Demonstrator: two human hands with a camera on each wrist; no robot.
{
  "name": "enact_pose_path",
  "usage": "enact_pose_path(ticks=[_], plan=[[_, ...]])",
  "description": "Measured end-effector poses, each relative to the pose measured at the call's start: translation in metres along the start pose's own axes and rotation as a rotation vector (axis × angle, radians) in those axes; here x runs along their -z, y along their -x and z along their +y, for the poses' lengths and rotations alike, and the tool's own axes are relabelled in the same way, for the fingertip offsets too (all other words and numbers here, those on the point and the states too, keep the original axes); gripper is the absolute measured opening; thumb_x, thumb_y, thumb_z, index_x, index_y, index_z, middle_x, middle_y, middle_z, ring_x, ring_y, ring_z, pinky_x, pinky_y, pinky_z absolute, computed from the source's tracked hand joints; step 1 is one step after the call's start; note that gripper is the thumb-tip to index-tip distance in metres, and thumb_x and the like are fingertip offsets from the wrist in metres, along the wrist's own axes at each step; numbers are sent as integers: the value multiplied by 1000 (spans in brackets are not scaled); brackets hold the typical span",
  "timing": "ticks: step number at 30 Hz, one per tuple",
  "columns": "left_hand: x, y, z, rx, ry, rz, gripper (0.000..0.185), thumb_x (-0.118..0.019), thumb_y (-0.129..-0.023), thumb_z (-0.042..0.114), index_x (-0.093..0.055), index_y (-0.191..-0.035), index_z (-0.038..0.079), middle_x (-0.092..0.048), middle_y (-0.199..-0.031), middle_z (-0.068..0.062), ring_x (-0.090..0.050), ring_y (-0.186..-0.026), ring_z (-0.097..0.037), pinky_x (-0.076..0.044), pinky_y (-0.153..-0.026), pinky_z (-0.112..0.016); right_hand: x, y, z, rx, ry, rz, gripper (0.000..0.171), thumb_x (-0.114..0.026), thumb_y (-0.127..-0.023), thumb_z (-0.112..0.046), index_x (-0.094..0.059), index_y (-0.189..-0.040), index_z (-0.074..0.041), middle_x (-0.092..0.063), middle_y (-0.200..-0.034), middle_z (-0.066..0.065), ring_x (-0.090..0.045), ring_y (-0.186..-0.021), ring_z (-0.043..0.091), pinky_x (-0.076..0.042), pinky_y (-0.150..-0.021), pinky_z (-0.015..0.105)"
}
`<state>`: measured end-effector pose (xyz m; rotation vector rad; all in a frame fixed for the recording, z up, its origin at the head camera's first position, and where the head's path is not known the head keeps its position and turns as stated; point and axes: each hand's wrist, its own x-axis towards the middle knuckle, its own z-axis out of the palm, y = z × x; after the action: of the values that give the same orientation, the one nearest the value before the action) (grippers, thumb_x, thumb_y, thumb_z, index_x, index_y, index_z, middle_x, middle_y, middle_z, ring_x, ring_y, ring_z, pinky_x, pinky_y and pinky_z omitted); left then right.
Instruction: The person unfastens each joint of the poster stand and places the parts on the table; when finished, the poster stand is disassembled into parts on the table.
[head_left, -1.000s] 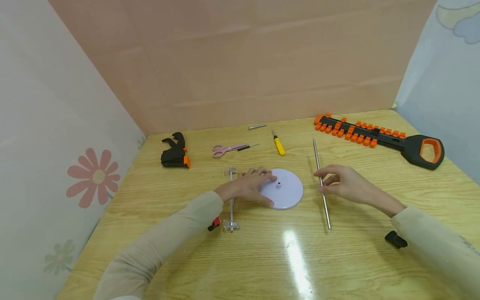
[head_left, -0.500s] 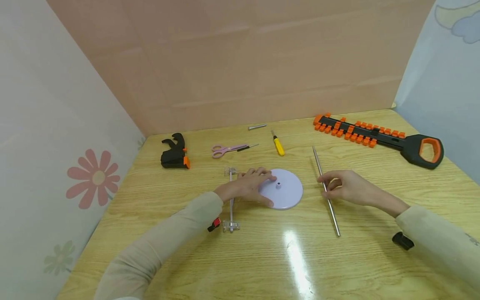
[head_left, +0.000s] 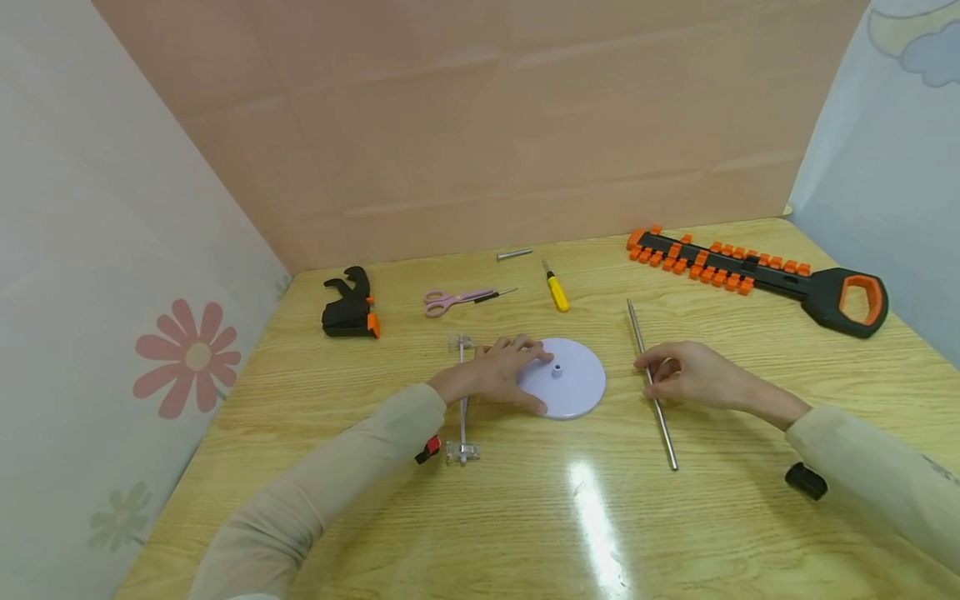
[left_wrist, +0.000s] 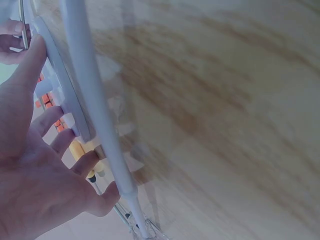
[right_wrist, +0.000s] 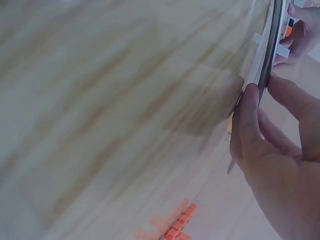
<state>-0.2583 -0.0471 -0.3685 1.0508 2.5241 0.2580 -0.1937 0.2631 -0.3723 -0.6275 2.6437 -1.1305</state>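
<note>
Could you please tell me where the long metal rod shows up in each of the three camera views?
Head: metal rod lies right of centre, pinched by the right hand.
Left wrist: a sliver at the top left corner.
Right wrist: top right, at the fingertips.
Shared landmark: white disc.

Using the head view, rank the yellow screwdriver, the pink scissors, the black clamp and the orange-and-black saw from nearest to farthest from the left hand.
From the left hand:
1. Pink scissors, just beyond the hand, slightly to its left.
2. Yellow screwdriver, beyond it and to the right; close to the scissors in distance, but a little farther.
3. Black clamp, far to the left.
4. Orange-and-black saw, at the table's far right.
</note>
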Motion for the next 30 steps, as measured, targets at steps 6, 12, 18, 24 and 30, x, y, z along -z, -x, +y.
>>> enact_pose_path(ticks=[6, 12, 18, 24, 30], plan=[[0, 0, -1, 7, 7, -7, 82, -68, -78, 59, -33, -147, 30, -22, -151, 2, -29, -126, -25, -26, -93, -47, -1, -2, 1, 11, 41, 17, 44, -76, -80, -12, -60, -116, 8, -61, -95, 8, -61, -81, 18, -51, -62, 27], [-1, 0, -1, 7, 6, -3, 82, -68, -78, 59, -34, -146, 30, -23, -151, 3, -29, -125, -25, -27, -92, -46, -2, -3, 1, 17, 68, 25, 43, -76, -80, -12, -60, -115, 7, -60, -96, 9, -61, -82, 20, -51, -64, 27], [-1, 1, -1, 4, 13, 3, 81, -68, -78, 58, -34, -146, 30, -23, -151, 2, -29, -127, -26, -26, -93, -48, -4, -4, 0, 42, 90, 51, 41, -78, -79, -13, -63, -112, 6, -61, -94, 7, -60, -81, 17, -51, -64, 26], [-1, 2, -2, 3, 18, 2, 81, -68, -78, 58, -34, -146, 30, -22, -151, 2, -28, -127, -26, -26, -94, -48, -5, -5, -1, 46, 113, 60, 40, -78, -78, -14, -64, -110, 6, -61, -92, 6, -60, -80, 16, -51, -65, 25], [-2, 0, -2, -3, 19, -1, 81, -68, -79, 58, -33, -146, 30, -22, -151, 2, -29, -125, -26, -26, -92, -46, -5, -4, 0, 50, 130, 66, 42, -79, -78, -14, -64, -110, 7, -60, -93, 7, -62, -81, 18, -52, -67, 26]])
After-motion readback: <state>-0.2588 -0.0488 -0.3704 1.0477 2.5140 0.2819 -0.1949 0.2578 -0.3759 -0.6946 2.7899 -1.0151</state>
